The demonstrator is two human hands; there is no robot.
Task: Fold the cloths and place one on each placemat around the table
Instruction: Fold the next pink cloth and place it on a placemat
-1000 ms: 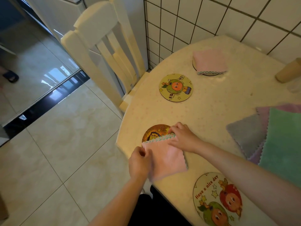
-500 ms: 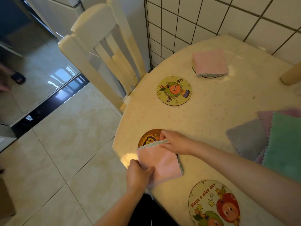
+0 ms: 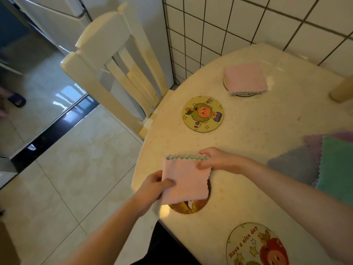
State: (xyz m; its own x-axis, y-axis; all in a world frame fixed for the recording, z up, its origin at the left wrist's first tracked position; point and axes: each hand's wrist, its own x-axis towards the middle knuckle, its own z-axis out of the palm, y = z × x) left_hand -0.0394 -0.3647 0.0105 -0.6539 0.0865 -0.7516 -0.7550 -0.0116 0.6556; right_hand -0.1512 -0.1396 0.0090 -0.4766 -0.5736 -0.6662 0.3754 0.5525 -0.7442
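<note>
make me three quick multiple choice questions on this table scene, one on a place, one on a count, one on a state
1. Where does the far folded pink cloth lie?
A. on a placemat by the wall
B. on the chair
C. on the floor

2. How many round placemats show on the table?
A. two
B. four
C. six

3. What is the state of the near pink cloth?
A. lying spread out flat, untouched
B. held by both hands
C. draped over the chair

Answers: 1 A, a mat's rim shows under it; 2 B, two bare, two partly covered; 3 B, the left hand and right hand each grip an edge.
</note>
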